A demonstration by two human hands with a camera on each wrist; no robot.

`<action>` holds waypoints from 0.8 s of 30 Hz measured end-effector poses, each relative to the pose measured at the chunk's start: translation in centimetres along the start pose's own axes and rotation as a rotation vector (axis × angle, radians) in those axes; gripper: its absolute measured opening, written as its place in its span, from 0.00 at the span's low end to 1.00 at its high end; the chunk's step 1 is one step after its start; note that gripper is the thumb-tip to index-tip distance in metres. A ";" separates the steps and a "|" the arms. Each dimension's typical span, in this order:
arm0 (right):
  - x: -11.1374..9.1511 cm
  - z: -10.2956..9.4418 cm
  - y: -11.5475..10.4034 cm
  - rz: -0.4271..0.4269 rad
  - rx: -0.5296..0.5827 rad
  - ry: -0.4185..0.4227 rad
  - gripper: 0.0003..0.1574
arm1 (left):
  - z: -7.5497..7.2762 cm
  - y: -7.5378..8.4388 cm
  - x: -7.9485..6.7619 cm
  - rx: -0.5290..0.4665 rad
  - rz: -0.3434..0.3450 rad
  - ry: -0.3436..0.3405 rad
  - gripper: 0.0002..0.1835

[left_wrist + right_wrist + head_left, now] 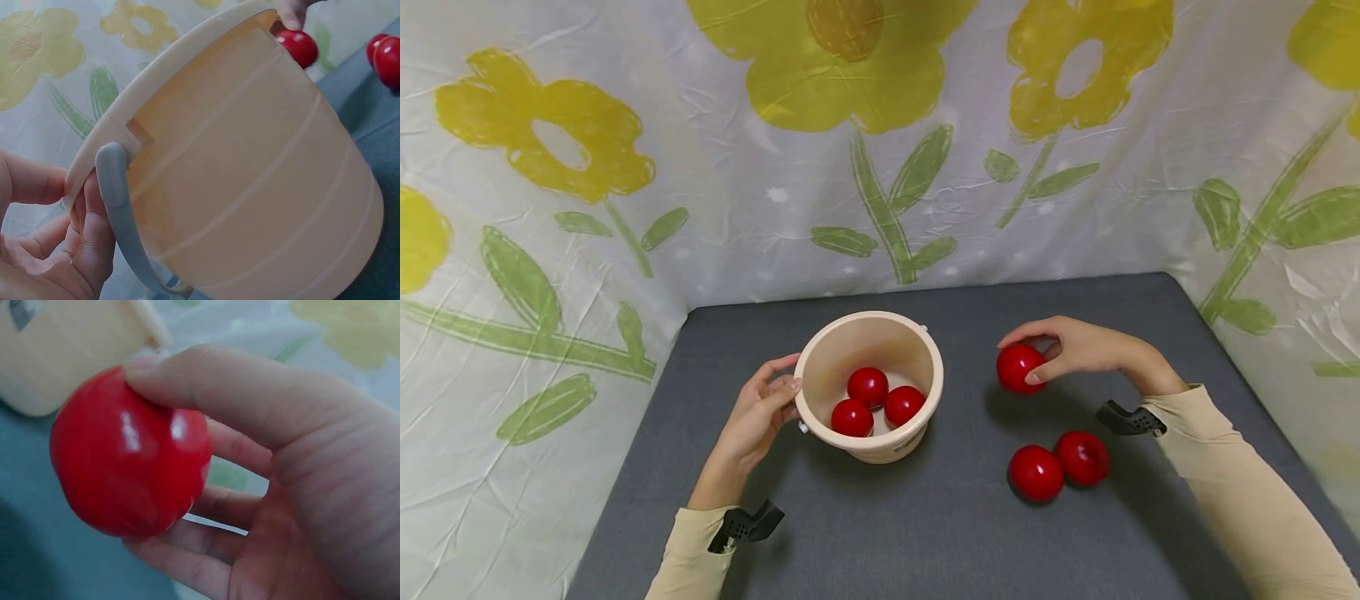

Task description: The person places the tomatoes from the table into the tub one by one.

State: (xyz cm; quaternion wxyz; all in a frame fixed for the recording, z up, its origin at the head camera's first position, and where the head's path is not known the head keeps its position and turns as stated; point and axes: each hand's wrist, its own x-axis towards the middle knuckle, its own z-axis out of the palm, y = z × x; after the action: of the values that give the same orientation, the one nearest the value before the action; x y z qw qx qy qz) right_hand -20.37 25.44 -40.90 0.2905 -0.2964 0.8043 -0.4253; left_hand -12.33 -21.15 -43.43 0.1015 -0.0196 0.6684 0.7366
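My left hand [761,414] pinches the left rim of a cream plastic bucket [889,453], thumb and fingers on either side of the rim in the left wrist view. Three glossy red apples [867,387] lie at the bottom of the bucket. To its right, my right hand [1078,346] holds another red apple [128,462] between thumb and fingers, raised over the table with a shadow below. Nearer me on the table sit two more apples side by side, a left apple [1036,473] and a right apple [1082,458] with its dimple showing.
A dark grey cloth-covered table [925,533] carries everything. A white curtain [730,208] printed with yellow flowers closes off the back and both sides. The bucket's grey handle [119,206] hangs down its side.
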 end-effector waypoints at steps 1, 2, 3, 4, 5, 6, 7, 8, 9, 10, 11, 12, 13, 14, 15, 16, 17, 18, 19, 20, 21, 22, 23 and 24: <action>0.1 -0.3 -0.4 -0.002 0.011 0.000 0.34 | 0.0 0.0 0.0 0.001 0.000 -0.001 0.26; 0.2 -0.5 -0.8 -0.004 0.019 0.001 0.35 | 0.0 0.0 0.0 0.002 0.001 -0.001 0.26; 0.4 -0.7 -1.1 -0.007 0.014 0.003 0.35 | 0.0 0.0 0.0 0.001 0.002 -0.003 0.26; 0.5 -0.9 -1.5 -0.013 0.010 0.004 0.35 | 0.0 0.0 0.0 0.001 0.004 -0.003 0.26; 0.7 -1.1 -1.9 -0.018 0.003 0.006 0.35 | 0.0 0.0 0.0 -0.001 0.005 -0.003 0.26; 0.9 -1.3 -2.2 -0.020 -0.004 0.010 0.35 | 0.0 0.0 0.0 -0.003 0.006 -0.002 0.26; 1.0 -1.5 -2.7 -0.024 -0.007 0.012 0.34 | 0.0 0.0 0.0 -0.003 0.006 -0.002 0.26; 1.2 -1.7 -3.1 -0.027 -0.009 0.015 0.34 | 0.0 0.0 0.0 -0.004 0.006 0.000 0.26; 1.3 -1.9 -3.4 -0.030 -0.010 0.016 0.34 | 0.0 0.0 0.0 -0.004 0.004 0.000 0.26; 1.4 -2.1 -3.8 -0.032 -0.008 0.016 0.34 | 0.0 0.0 0.0 -0.003 0.002 0.001 0.26; 1.5 -2.2 -4.2 -0.029 -0.010 0.016 0.34 | 0.0 0.0 0.0 -0.002 0.000 0.002 0.26; 1.6 -2.3 -4.6 -0.025 -0.010 0.014 0.34 | 0.0 0.0 0.0 0.001 -0.002 0.003 0.26; 1.7 -2.4 -4.9 -0.024 -0.015 0.012 0.34 | 0.0 0.0 0.0 0.002 -0.003 0.003 0.26; 1.9 -2.5 -5.2 -0.022 -0.022 0.010 0.34 | 0.0 0.0 0.0 0.001 -0.004 0.002 0.26; 2.0 -2.6 -5.5 -0.020 -0.032 0.010 0.34 | 0.0 0.0 0.0 0.001 -0.004 0.001 0.26; 2.2 -2.6 -5.9 -0.020 -0.041 0.010 0.34 | 0.0 0.0 0.0 0.002 -0.003 0.000 0.26; 2.4 -2.7 -6.2 -0.021 -0.049 0.010 0.34 | 0.0 0.1 0.0 0.000 -0.003 -0.001 0.26; 2.5 -2.8 -6.5 -0.023 -0.055 0.012 0.34 | 0.0 0.1 0.0 0.000 -0.002 -0.002 0.26; 2.7 -2.9 -6.8 -0.029 -0.063 0.015 0.34 | 0.0 0.1 0.0 -0.001 0.000 -0.003 0.26; 2.9 -3.0 -7.2 -0.030 -0.066 0.017 0.34 | 0.0 0.1 0.0 -0.001 0.000 -0.003 0.27; 3.1 -3.0 -7.5 -0.031 -0.068 0.019 0.34 | 0.0 0.1 0.0 0.000 0.000 -0.003 0.27; 3.3 -3.1 -7.9 -0.034 -0.070 0.018 0.35 | 0.0 0.2 0.0 0.000 0.000 -0.003 0.27; 3.6 -3.1 -8.2 -0.036 -0.071 0.018 0.35 | 0.0 0.2 0.0 0.001 0.000 -0.002 0.27; 3.8 -3.2 -8.5 -0.038 -0.071 0.018 0.35 | 0.0 0.2 -0.1 0.002 0.000 -0.001 0.27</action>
State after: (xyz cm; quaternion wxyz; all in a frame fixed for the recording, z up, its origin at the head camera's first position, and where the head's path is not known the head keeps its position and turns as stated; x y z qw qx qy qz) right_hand -23.22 20.37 -32.98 0.2644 -0.3179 0.8157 -0.4046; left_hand -12.30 -21.21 -43.24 0.1021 -0.0192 0.6691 0.7359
